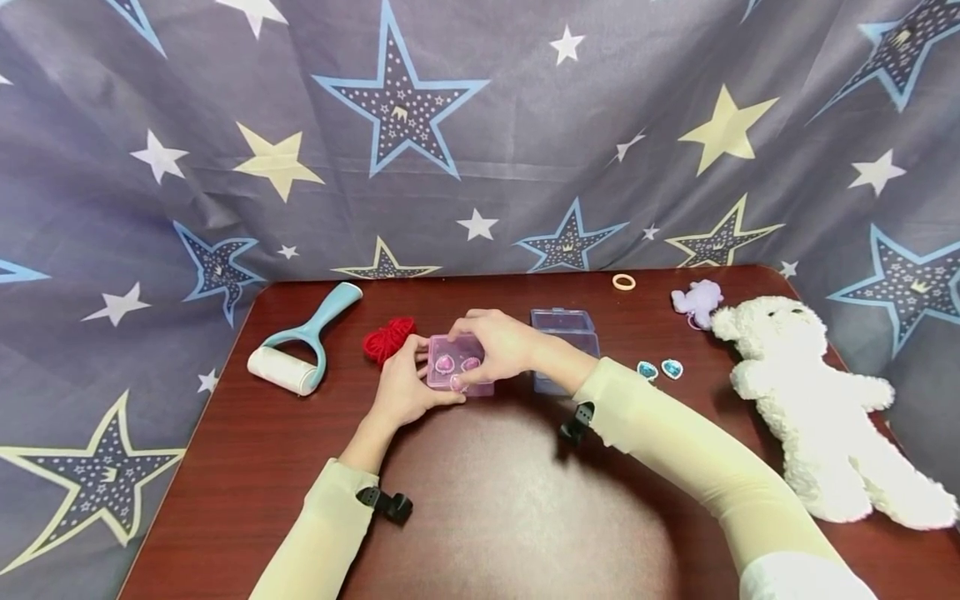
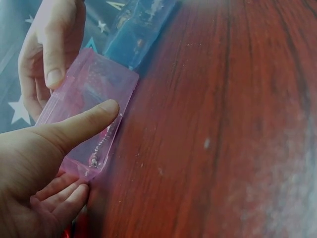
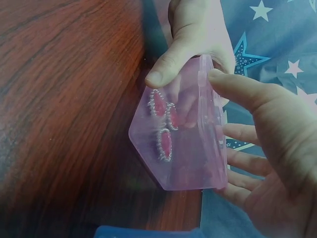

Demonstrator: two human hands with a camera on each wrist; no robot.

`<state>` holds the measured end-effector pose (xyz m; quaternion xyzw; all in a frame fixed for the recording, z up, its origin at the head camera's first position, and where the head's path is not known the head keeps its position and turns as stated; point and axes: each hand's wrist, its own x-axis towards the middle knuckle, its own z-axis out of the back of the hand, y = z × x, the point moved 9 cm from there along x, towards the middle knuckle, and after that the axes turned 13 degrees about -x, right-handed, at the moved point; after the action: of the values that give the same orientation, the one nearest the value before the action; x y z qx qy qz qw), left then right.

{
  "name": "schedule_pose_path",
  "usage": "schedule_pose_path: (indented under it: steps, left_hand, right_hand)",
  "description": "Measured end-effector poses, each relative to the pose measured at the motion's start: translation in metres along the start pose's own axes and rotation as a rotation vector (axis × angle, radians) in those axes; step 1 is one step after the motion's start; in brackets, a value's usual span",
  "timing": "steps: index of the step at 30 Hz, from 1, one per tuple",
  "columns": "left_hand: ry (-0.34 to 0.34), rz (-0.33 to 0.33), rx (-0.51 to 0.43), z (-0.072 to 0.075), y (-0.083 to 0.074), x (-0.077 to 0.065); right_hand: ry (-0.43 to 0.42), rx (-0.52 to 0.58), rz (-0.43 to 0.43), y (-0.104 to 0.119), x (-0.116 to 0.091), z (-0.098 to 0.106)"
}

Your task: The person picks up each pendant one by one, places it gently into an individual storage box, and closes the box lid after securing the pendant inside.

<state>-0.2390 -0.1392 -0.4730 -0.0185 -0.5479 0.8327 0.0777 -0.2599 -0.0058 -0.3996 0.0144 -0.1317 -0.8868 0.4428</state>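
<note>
- Pink box (image 1: 458, 364): 9 o'clock from the blue box (image 1: 562, 321).
- Left hand (image 1: 402, 390) grips its 9 o'clock side; right hand (image 1: 504, 346) holds its 2 o'clock edge.
- Probably light, stiff, slick plastic; best held by opposite walls.

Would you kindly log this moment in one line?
left hand: grips pink plastic box; right hand: grips it; pink gems: three visible; blue gems: two on table
</note>
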Motion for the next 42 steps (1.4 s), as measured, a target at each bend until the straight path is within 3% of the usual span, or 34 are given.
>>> schedule_pose_path:
  steps: [11,17,25,32,37,42]
  left_hand:
    - [0.004,-0.001,0.001,-0.001,-0.001,-0.001]
    - [-0.002,-0.039,0.003,-0.001,-0.003,-0.002]
    - [0.018,-0.138,0.051,0.0,-0.012,-0.007]
    - [0.007,-0.16,0.055,0.012,-0.02,-0.011]
    - [0.003,-0.213,0.128,0.021,-0.03,-0.011]
    - [-0.017,-0.271,0.248,0.031,-0.056,-0.011]
  right_hand:
    - [0.001,0.012,-0.025,-0.004,-0.001,-0.004]
    - [0.004,0.008,-0.025,-0.002,-0.003,-0.004]
    - [0.013,0.003,-0.019,0.001,-0.005,-0.005]
    - [0.01,-0.013,0.004,0.003,-0.008,-0.005]
    - [-0.058,-0.027,-0.01,-0.009,-0.015,0.018]
    - [-0.147,-0.064,-0.059,-0.033,-0.031,0.062]
